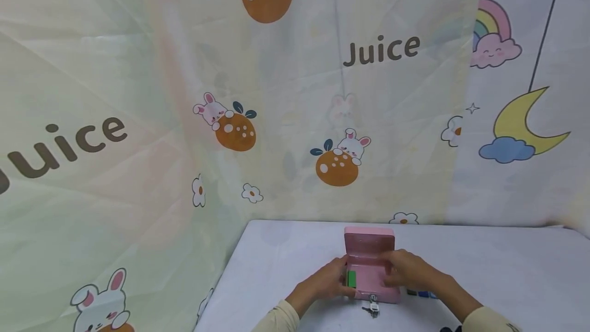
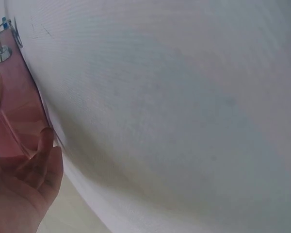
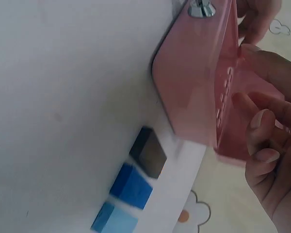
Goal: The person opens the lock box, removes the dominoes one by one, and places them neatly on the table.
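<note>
A pink cash box lies with its lid raised. A small key ring with keys hangs from the lock at its front. Inside, along the left wall, stands a green block. My left hand holds the box's left side, thumb near the front corner and fingers farther back. In the left wrist view its fingertips are at the pink wall. Over the box's right wall is my right hand, its fingers loosely bent with nothing visible between them.
To the right of the box sit a dark block, a blue block and a light blue block, partly behind my right forearm in the head view. A dark object shows at the bottom edge. A printed curtain hangs behind the white table.
</note>
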Motion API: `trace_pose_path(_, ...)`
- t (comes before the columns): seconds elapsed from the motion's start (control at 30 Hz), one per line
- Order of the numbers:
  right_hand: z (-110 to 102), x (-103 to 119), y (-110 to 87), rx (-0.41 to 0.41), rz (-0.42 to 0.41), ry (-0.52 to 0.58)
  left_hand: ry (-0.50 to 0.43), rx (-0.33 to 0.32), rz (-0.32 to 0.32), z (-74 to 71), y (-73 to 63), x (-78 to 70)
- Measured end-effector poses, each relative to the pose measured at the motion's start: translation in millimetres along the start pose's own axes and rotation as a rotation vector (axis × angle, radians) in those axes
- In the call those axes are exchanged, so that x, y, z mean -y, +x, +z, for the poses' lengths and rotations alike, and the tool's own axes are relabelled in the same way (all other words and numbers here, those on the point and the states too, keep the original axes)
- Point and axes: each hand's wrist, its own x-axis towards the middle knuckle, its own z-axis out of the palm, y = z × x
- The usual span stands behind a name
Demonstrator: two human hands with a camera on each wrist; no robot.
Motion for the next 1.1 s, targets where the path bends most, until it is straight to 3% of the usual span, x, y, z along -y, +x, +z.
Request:
trace_pose_path(0.33,27,14,23.7,-0.031,-0.041,-0.030,0.015,0.006,0.036,-0.2,1.3,3.9)
trace_pose_path(0.63,39,25,37.6,-0.006,-0.047,-0.026,0.059,-0.004,0.040,-0.8,1.5,3.6)
trace_pose_path(1.1,52,29,44.2,-0.019,-0.073,-0.061,0.049,0.003,0.019,0.5,3.5,4.0)
